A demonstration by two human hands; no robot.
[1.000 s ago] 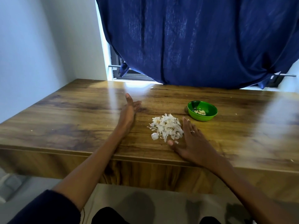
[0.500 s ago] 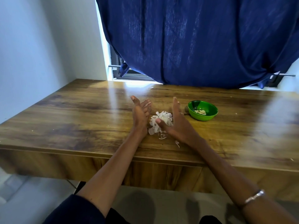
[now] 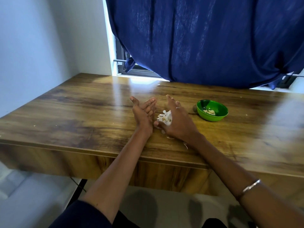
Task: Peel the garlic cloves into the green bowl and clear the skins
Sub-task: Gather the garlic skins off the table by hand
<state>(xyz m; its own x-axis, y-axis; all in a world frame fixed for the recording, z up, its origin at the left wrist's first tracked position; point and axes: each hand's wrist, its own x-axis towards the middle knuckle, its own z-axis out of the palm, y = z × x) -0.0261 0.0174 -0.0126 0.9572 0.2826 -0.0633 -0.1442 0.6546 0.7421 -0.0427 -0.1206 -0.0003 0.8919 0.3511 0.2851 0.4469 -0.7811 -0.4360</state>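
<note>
We have both hands stood on edge on the table (image 3: 82, 109), fingers straight, palms facing; neither grips anything. The left hand (image 3: 144, 115) acts as a wall, and the right hand (image 3: 176, 120) presses the garlic skins (image 3: 165, 116) against it, so the pile sits squeezed between the two palms, near the table's middle. A second ago the skins lay spread flat with our hands well apart on either side; half a second ago the palms were closing in; now the heap is much tighter. A few stray flakes (image 3: 170, 137) remain on the wood just near of the right wrist. The green bowl (image 3: 212, 110), right of the hands, holds peeled cloves (image 3: 209, 111) and has not moved. We judge peeling done and clearing underway; the strays will need another pass.
</note>
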